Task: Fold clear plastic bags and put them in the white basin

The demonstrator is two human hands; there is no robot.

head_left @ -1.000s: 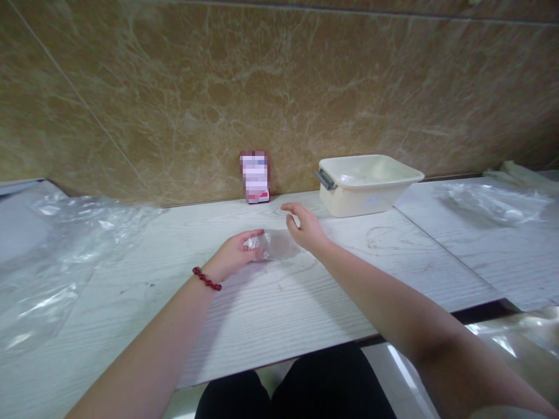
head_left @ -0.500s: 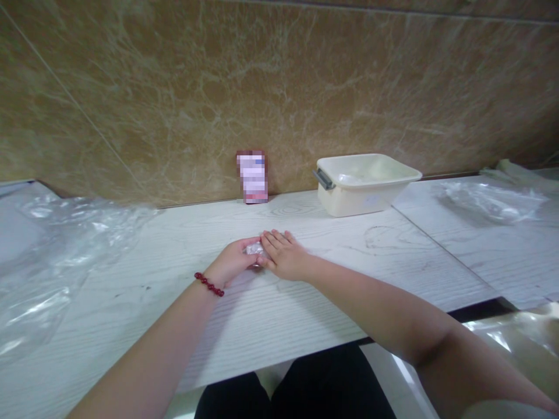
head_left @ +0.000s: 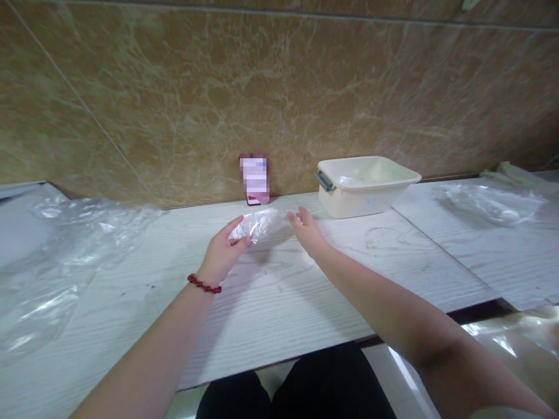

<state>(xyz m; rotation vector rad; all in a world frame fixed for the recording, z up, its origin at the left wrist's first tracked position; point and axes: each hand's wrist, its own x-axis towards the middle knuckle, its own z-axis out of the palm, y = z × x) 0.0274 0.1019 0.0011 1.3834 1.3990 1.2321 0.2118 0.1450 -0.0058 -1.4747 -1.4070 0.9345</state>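
My left hand, with a dark red bead bracelet on its wrist, grips the left end of a clear, crinkled plastic bag between thumb and fingers. The bag stretches to the right, just above the white wood-grain table. Close to its right end is my right hand, fingers slightly curled and apart. Whether the fingertips touch the thin end of the bag is hard to make out.
A phone in a red case leans on the brown marbled wall. To its right stands a cream plastic bin with a grey latch. Clear plastic sheeting covers the table's left side; another clear bag lies far right.
The plastic bag, bunched small under both hands before, is now spread out lengthwise. My right hand has lifted off it and moved right; both hands are nearer the phone.
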